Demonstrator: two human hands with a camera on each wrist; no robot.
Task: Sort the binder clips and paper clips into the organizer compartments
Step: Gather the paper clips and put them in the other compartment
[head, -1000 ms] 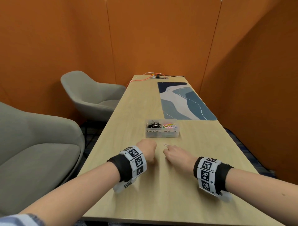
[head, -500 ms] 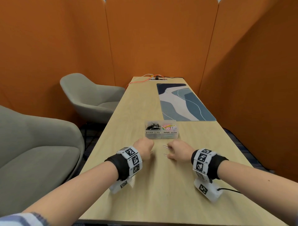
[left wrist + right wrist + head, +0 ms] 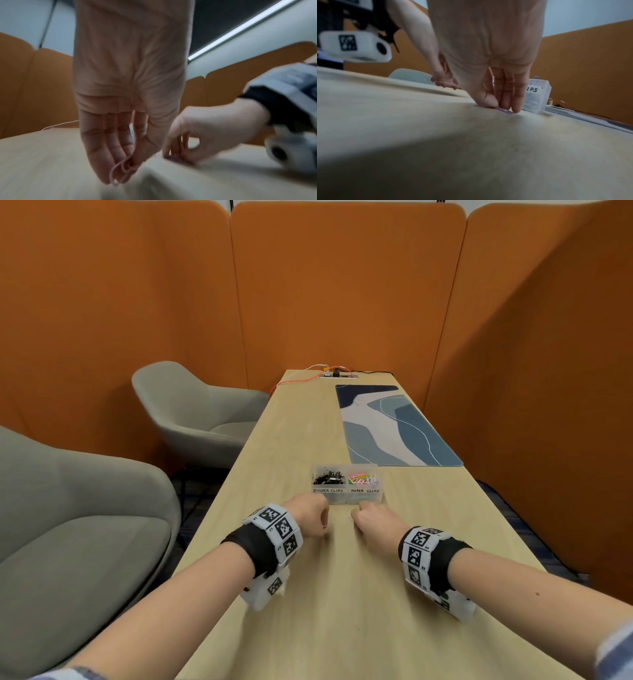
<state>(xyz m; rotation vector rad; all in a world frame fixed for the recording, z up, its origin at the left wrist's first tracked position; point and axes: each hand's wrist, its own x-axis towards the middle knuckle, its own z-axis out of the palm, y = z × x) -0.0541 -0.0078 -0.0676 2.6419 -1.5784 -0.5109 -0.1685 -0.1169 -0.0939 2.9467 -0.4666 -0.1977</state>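
Pink wire, a clip [image 3: 120,170], sits pinched between my left hand's [image 3: 308,517] thumb and fingertips, lifted to carry. My right hand [image 3: 373,518] nips a purple clip [image 3: 505,111] flat on the table [image 3: 342,611], thumb and fingers closing to pry it up. The organizer [image 3: 346,497] just beyond holds black binder clips [image 3: 327,478] left, coloured paper clips [image 3: 363,479] right.

Head view high over the table [image 3: 308,628]; 2 low wrist views close behind facing fingers [image 3: 102,155].
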